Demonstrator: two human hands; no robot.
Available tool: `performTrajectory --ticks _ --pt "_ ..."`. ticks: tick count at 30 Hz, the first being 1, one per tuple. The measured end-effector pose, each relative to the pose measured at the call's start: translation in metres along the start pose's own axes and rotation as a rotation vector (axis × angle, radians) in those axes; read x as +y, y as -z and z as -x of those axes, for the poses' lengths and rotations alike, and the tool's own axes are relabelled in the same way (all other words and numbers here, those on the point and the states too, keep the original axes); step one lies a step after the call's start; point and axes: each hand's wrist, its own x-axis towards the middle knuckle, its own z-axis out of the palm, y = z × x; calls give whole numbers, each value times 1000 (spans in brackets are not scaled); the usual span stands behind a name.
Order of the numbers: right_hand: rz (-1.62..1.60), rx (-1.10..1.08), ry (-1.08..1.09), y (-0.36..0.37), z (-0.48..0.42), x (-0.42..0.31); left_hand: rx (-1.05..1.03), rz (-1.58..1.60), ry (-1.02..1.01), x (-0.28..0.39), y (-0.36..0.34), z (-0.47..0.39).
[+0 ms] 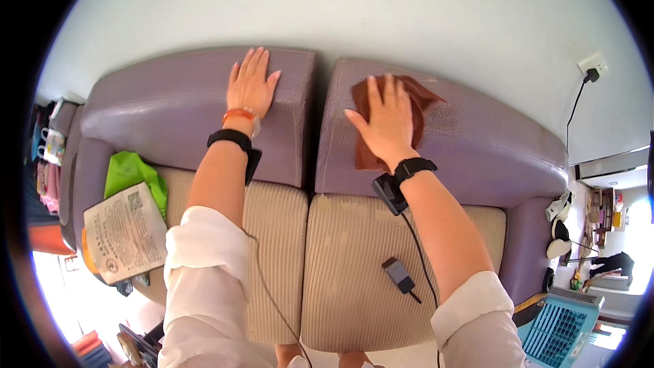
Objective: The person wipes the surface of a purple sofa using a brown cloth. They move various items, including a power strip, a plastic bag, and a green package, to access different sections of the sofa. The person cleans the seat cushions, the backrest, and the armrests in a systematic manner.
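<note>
A purple leather-like sofa with two back cushions stands against the wall before me. My left hand (pixel 250 87) lies flat, fingers apart, on the left back cushion (pixel 168 97), with nothing in it. Spread over the right back cushion (pixel 490 133) is a brown cloth (pixel 426 99), pressed under the palm and fingers of my right hand (pixel 387 117). Part of the cloth is hidden by that hand. Creases and worn patches mark the cushion around it. Each wrist carries a black strap with a small device on it.
On the ribbed beige seat (pixel 347 245) rests a small dark device (pixel 399 276) with a short cable. A printed sheet or bag (pixel 125 235) and a green bag (pixel 134 176) lie at left. A blue air cooler (pixel 557 324) stands at lower right. Thin cables run from my wrists.
</note>
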Motion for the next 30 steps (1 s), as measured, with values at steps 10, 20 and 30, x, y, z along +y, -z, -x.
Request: performTrajectory --ticks 10,20,30 --pt "-275 -84 308 16 -67 40 -88 111 -85 -9 2 5" --pt "213 -27 -332 37 10 260 -74 137 -67 9 -8 -2" --pt "-354 -66 184 20 -32 57 -105 112 -101 -6 3 -2"
